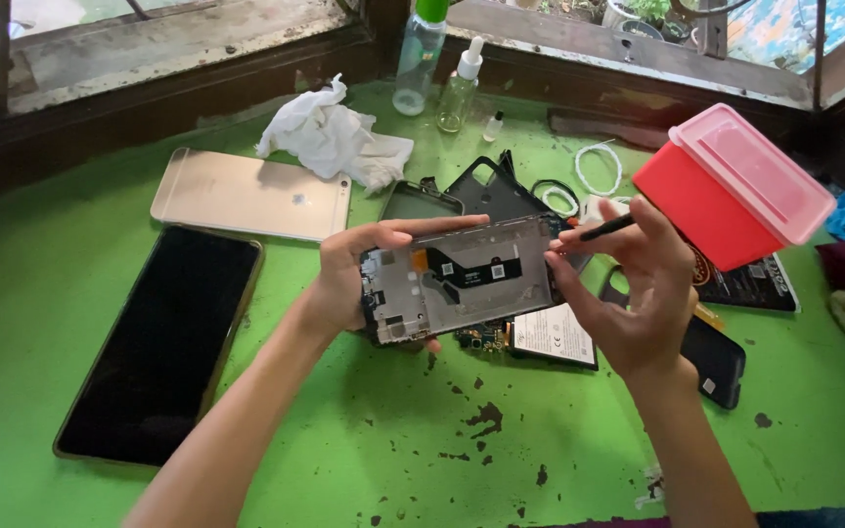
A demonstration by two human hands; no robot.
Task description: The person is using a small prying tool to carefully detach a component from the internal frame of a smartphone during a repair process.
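Opened phone frame (457, 279) is held above the green table (364, 430), mid-frame, internals facing up: grey shield plate, black flex ribbon, an orange patch near the left end. Long axis runs left-right, roughly level, slightly tilted toward the camera. Which end is the top of the phone can't be told for certain.

Left hand (344, 279) is wrapped around the left end, thumb along the top edge, fingers curled underneath; grip closed on the frame. Right hand (638, 293) steadies the right end with its fingertips, and a thin black tool (606, 229) is pinched between thumb and forefinger, tip aimed at the frame's upper right corner.

Step judged: disassembly, tool being brought to a connector or screw at the right end. Next move judged to call for a steady frame and a fine, light tip placement; a slip could nick the flex.

Just beneath the frame, a small circuit board (481, 337) and a white-labelled battery (555, 337) lie on the table. Further out: black back cover (486, 191), gold phone (251, 194) face down, dark phone (163, 337) at left, crumpled tissue (330, 137), clear bottle (418, 59), dropper bottle (460, 88), red box with pink lid (731, 186) at right.
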